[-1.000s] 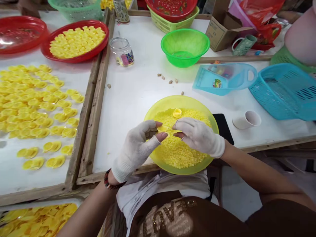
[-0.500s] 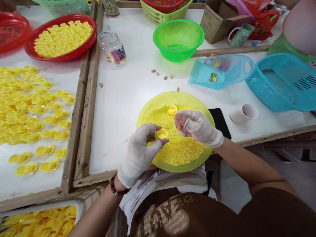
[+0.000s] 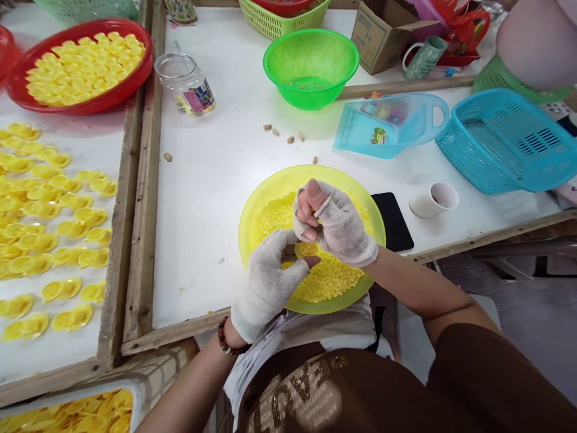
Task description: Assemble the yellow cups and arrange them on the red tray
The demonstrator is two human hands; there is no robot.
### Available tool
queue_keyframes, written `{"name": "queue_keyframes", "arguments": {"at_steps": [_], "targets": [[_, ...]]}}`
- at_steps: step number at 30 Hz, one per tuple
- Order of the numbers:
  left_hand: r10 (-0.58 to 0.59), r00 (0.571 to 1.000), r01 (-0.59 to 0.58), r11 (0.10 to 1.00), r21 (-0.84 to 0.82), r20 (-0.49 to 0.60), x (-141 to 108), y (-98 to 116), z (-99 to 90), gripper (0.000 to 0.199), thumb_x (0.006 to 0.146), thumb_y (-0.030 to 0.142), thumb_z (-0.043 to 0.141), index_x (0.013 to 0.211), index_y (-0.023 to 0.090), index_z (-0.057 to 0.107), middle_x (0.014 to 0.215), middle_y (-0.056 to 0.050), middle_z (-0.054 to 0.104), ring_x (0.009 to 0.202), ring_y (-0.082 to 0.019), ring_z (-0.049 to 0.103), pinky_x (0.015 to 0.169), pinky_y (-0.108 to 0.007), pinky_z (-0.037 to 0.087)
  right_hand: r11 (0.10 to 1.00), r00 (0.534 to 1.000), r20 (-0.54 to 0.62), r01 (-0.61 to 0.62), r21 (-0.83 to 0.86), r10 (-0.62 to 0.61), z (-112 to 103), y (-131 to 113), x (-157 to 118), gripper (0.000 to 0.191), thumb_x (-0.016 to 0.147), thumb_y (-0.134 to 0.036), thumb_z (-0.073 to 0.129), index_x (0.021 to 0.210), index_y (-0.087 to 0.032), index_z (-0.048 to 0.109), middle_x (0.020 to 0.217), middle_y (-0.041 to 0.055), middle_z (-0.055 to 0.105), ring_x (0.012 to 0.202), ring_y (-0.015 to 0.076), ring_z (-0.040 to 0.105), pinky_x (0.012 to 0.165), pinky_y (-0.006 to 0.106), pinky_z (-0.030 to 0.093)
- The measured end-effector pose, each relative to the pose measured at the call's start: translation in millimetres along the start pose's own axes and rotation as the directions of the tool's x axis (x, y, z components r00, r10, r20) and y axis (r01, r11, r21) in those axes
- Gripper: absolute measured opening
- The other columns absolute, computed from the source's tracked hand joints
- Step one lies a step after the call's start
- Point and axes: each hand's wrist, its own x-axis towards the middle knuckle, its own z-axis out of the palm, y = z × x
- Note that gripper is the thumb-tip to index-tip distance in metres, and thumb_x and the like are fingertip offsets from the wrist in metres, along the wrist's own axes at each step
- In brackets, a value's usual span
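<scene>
Bowl (image 3: 311, 173) of yellow pellets (image 3: 329, 284) sits beneath both hands (image 3: 270, 282) (image 3: 345, 227).

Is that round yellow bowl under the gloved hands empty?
Not empty: small yellow pellets lie spread inside the round, translucent yellow bowl, leaving its upper wall bare. How deep they go, I cannot tell.

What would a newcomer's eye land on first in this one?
Probably the yellow bowl of small yellow pellets at the table's near edge, where the gloved left hand holds a small yellow cup close to the gloved right hand. Next might come the bright green bowl farther back, then the red tray heaped with yellow pieces at the picture's upper left.
</scene>
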Motion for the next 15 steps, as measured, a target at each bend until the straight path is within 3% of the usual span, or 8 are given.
{"name": "queue_keyframes", "arguments": {"at_steps": [3, 5, 7, 9, 11, 15], "targets": [[0.034, 0.999, -0.033, 0.999, 0.036, -0.030, -3, 0, -1.1, 0.028, 0.084, 0.028, 0.076, 0.107, 0.018, 0.064, 0.095, -0.004, 0.069, 0.078, -0.015, 0.063, 0.073, -0.030, 0.055, 0.998, 1.000, -0.019, 0.003, -0.070, -0.004, -10, -6, -1, 0.053, 0.094, -0.069, 0.056, 0.072, -0.023, 0.044, 0.061, -0.0071, 0.035, 0.045, 0.0071, 0.030, 0.042, 0.025, 0.026], [0.134, 0.986, -0.123, 0.986, 0.114, -0.098, -5, 0, -2.7, 0.026, 0.086, 0.025, 0.075, 0.107, 0.018, 0.062, 0.105, -0.006, 0.069, 0.087, -0.016, 0.066, 0.078, -0.030, 0.057, 0.978, 1.000, -0.014, 0.014, -0.209, -0.018, -22, -11, -4, 0.050, 0.097, -0.066, 0.054, 0.074, -0.023, 0.045, 0.061, -0.0064, 0.037, 0.047, 0.0080, 0.031, 0.044, 0.025, 0.026], [0.274, 0.947, -0.227, 0.941, 0.250, -0.170, -5, -1, -4.5, 0.023, 0.086, 0.020, 0.074, 0.106, 0.018, 0.061, 0.109, -0.007, 0.067, 0.099, -0.019, 0.067, 0.085, -0.032, 0.058, 0.884, 0.998, 0.024, 0.061, -0.464, -0.057, -36, -14, -9, 0.045, 0.094, -0.060, 0.062, 0.075, -0.022, 0.049, 0.066, -0.0041, 0.044, 0.055, 0.0097, 0.039, 0.051, 0.026, 0.033], [0.379, 0.903, -0.288, 0.884, 0.368, -0.204, -5, -3, -5.4, 0.023, 0.087, 0.017, 0.073, 0.105, 0.019, 0.060, 0.109, -0.008, 0.066, 0.104, -0.020, 0.067, 0.089, -0.033, 0.058, 0.715, 0.993, 0.085, 0.120, -0.688, -0.085, -45, -15, -15, 0.039, 0.088, -0.053, 0.074, 0.080, -0.020, 0.054, 0.075, -0.0011, 0.052, 0.068, 0.0123, 0.047, 0.062, 0.028, 0.040], [0.427, 0.882, -0.315, 0.849, 0.425, -0.200, -4, -4, -4.8, 0.023, 0.087, 0.017, 0.072, 0.106, 0.018, 0.059, 0.107, -0.007, 0.066, 0.102, -0.019, 0.067, 0.088, -0.032, 0.059, 0.638, 0.989, 0.142, 0.132, -0.759, -0.036, -47, -13, -20, 0.038, 0.083, -0.049, 0.079, 0.091, -0.020, 0.056, 0.080, -0.0007, 0.054, 0.074, 0.0134, 0.049, 0.066, 0.029, 0.042], [0.461, 0.873, -0.361, 0.828, 0.429, -0.156, -3, -4, -2.3, 0.017, 0.091, 0.016, 0.067, 0.106, 0.019, 0.060, 0.107, -0.006, 0.068, 0.101, -0.017, 0.068, 0.088, -0.029, 0.058, 0.691, 0.959, 0.204, 0.011, -0.723, 0.198, -39, -4, -26, 0.037, 0.085, -0.043, 0.076, 0.103, -0.019, 0.055, 0.075, -0.0039, 0.053, 0.066, 0.0114, 0.047, 0.060, 0.027, 0.040]]}}
